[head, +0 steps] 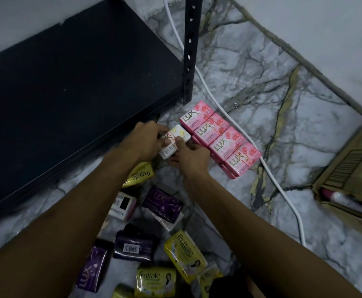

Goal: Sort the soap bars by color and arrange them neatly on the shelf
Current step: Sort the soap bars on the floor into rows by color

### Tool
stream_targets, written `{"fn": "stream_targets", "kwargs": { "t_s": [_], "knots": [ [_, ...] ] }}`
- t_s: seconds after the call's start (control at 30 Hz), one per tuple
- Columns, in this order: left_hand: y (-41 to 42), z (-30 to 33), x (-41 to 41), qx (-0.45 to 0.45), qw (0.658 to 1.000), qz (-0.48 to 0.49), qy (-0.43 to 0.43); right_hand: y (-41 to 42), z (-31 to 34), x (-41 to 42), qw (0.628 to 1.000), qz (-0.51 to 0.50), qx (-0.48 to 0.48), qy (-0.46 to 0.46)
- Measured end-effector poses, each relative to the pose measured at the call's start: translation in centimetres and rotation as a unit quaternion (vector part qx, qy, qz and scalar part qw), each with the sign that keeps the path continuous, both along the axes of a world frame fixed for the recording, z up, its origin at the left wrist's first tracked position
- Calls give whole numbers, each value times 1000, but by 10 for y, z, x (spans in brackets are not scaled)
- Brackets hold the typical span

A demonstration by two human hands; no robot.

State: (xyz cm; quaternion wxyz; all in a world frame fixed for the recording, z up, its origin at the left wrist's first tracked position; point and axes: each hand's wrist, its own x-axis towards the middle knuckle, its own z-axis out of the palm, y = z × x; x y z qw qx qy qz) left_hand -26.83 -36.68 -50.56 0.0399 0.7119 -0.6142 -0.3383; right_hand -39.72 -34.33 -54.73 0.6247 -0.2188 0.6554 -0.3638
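I hold a white soap pack [174, 141] with both hands: my left hand [149, 140] grips its near end, my right hand [192, 157] pinches its side. It sits just left of the row of pink soap packs [220, 137] on the floor [304, 130], beside the black shelf [79, 87].

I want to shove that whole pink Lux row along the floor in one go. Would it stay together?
Probably only partly. The pink Lux row is boxy packs lying flat, so tipping or rolling seems unlikely. Some seem banded in pairs, but the row looks otherwise loose and may fan apart. The marble floor looks smooth, so it should slide easily.
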Motion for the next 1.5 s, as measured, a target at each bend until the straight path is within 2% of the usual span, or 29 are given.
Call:
{"fn": "stream_targets", "kwargs": {
  "t_s": [0.17, 0.27, 0.4, 0.57, 0.67, 0.73, 0.9, 1.0, 1.1, 1.17, 1.23, 1.3, 1.4, 1.43, 1.5],
  "knots": [
    [0, 2, -1, 3, 1000, 22, 15, 1, 3, 4, 998, -45, 1, -44],
    [11, 12, 0, -8, 999, 47, 27, 13, 12, -4, 997, -35, -3, -68],
    [51, 47, 10, -47, 994, 80, 51, 45, 30, -19, 999, 41, 0, -27],
    [129, 109, 47, -85, 991, 100, 39, 72, 103, -32, 974, 222, -30, 39],
    [184, 147, 66, -92, 987, 128, 33, 76, 170, -38, 936, 333, -77, 83],
    [221, 174, 73, -97, 983, 153, 38, 80, 217, -36, 897, 415, -96, 120],
    [310, 221, 80, -127, 967, 205, 77, 107, 323, -23, 760, 591, -151, 223],
    [362, 227, 81, -145, 952, 242, 119, 132, 355, -13, 691, 649, -158, 277],
    [407, 208, 85, -137, 940, 282, 131, 168, 354, 5, 655, 669, -161, 312],
    [432, 190, 87, -119, 930, 317, 145, 196, 331, 21, 666, 656, -166, 313],
    [455, 170, 88, -98, 916, 349, 170, 227, 297, 32, 700, 639, -143, 286],
    [478, 150, 85, -49, 914, 364, 169, 263, 256, 33, 754, 602, -100, 242],
    [512, 113, 84, 14, 899, 400, 177, 332, 187, 15, 862, 483, -3, 158],
    [522, 98, 83, 34, 892, 413, 183, 357, 166, 4, 871, 463, 8, 164],
    [544, 74, 79, 90, 873, 440, 193, 393, 133, -17, 844, 489, 22, 217]
  ]
}}
